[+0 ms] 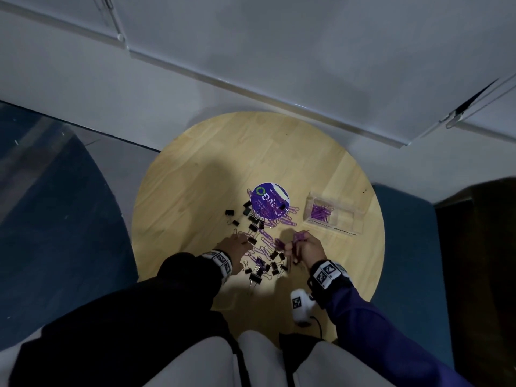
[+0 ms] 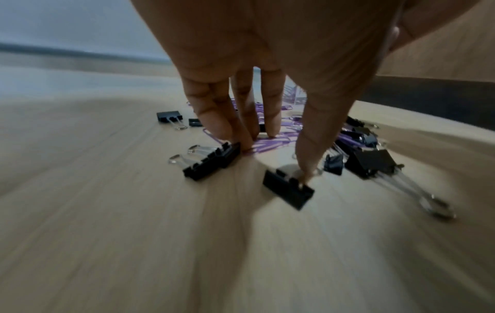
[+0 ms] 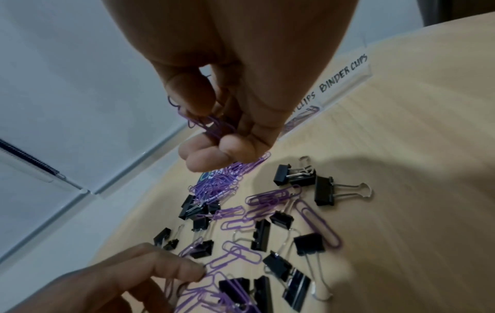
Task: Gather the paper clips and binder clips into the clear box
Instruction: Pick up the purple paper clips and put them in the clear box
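Round wooden bench [image 1: 229, 152], lit in the middle, dim around. Right hand [image 1: 305, 247] held above the bench surface, its fingers [image 3: 211, 161] curled and pinched tight on a bunch of purple paper clips [image 3: 211, 125]; the bunch sticks out past the fingertips toward the clear box [image 1: 350, 219]. Left hand [image 1: 233, 248] low over the scatter, its fingers [image 2: 214, 110] straight and spread, tips down on the bench among loose purple paper clips [image 3: 267, 199]; the thumb tip touches a black binder clip [image 2: 288, 191], and another binder clip [image 2: 211, 163] lies against the outer fingertips. Nothing visibly gripped by this hand. Black binder clips [image 1: 265, 265] and purple clips lie mixed between the two hands and run up toward a round purple lid [image 1: 269, 198], which rests partly on a heap of paper clips. The clear box sits to the right of the lid, well apart from the scatter, two compartments: the left one holds some purple paper clips [image 1: 321, 212], the right one's contents cannot be made out. Handwritten label on its front wall reads "BINDER CLIPS" [image 3: 345, 74] on the right half. A white marker-tagged device [image 1: 300, 305] with a cable lies at the near bench edge below the right wrist.
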Demonstrator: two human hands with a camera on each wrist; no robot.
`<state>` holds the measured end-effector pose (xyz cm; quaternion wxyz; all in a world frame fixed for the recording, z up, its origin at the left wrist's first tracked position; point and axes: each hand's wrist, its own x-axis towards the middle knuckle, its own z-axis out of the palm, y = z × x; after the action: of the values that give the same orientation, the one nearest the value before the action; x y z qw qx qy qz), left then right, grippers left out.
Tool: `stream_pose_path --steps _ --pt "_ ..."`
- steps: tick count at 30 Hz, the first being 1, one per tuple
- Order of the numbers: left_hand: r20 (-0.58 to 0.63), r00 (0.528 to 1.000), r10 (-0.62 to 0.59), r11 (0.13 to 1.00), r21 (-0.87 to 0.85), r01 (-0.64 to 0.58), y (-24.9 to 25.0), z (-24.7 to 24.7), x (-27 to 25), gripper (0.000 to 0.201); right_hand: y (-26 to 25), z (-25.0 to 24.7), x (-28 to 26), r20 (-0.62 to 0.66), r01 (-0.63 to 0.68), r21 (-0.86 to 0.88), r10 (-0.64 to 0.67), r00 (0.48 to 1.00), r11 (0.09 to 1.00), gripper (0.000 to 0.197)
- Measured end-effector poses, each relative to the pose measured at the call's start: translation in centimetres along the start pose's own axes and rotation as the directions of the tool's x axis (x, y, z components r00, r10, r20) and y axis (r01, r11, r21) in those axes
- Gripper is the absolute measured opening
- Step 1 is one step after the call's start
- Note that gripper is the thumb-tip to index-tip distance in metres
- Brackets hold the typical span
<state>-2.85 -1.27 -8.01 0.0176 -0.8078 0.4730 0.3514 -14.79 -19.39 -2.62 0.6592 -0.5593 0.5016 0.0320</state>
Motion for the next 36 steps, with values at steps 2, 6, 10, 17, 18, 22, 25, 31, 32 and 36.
stream_pose_path --steps 2,6,10,17,18,22,25,31,32,36 --pt "0.005 1.0 -0.027 0.997 -0.069 0.027 -0.3 0.0 -0.1 0.065 0.0 0.4 -0.4 0.024 0.007 0.045 -0.008 1.0 0.999 0.036" --pt "-0.171 0.983 0.067 0.998 0.001 -0.068 0.5 -0.2 0.5 0.047 0.1 0.9 -1.3 0.093 0.069 0.166 -0.085 0.992 0.984 0.017" --pt "-0.186 0.964 0.188 0.978 0.122 -0.168 2.4 0.3 1.0 0.047 0.4 1.0 -1.5 0.009 0.061 0.115 -0.062 0.998 0.992 0.053" --pt "-0.127 0.975 0.184 0.979 0.11 -0.171 3.4 1.5 1.3 0.036 2.6 0.6 -2.3 -0.09 -0.038 0.116 0.048 0.995 0.993 0.041" --pt "-0.134 0.976 0.174 0.983 0.076 -0.165 3.3 1.5 1.2 0.032 2.8 0.4 -2.2 -0.094 -0.046 0.103 0.056 0.994 0.994 0.042" --pt "-0.216 0.974 0.067 0.965 -0.235 -0.118 2.3 1.0 0.7 0.029 3.3 0.3 -1.7 -0.111 -0.079 0.163 0.098 0.989 0.983 0.034" --pt "-0.307 0.943 -0.128 0.868 -0.495 -0.043 1.2 0.2 -0.2 0.026 3.3 0.1 -1.4 -0.107 -0.105 0.299 0.143 0.984 0.948 0.025" --pt "0.005 0.839 -0.545 0.209 -0.968 0.141 -0.3 -2.5 -0.8 0.026 2.3 0.0 -1.3 0.086 -0.151 0.39 0.127 0.988 0.909 0.04" --pt "0.067 0.819 -0.57 0.145 -0.973 0.181 -0.4 -3.0 -0.8 0.029 2.3 -0.1 -1.3 0.111 -0.135 0.354 0.101 0.989 0.926 0.041" --pt "0.136 0.819 -0.557 0.206 -0.933 0.295 -0.8 -4.3 -0.6 0.037 2.9 -1.1 -1.0 0.073 -0.103 0.322 0.083 0.994 0.941 0.024"
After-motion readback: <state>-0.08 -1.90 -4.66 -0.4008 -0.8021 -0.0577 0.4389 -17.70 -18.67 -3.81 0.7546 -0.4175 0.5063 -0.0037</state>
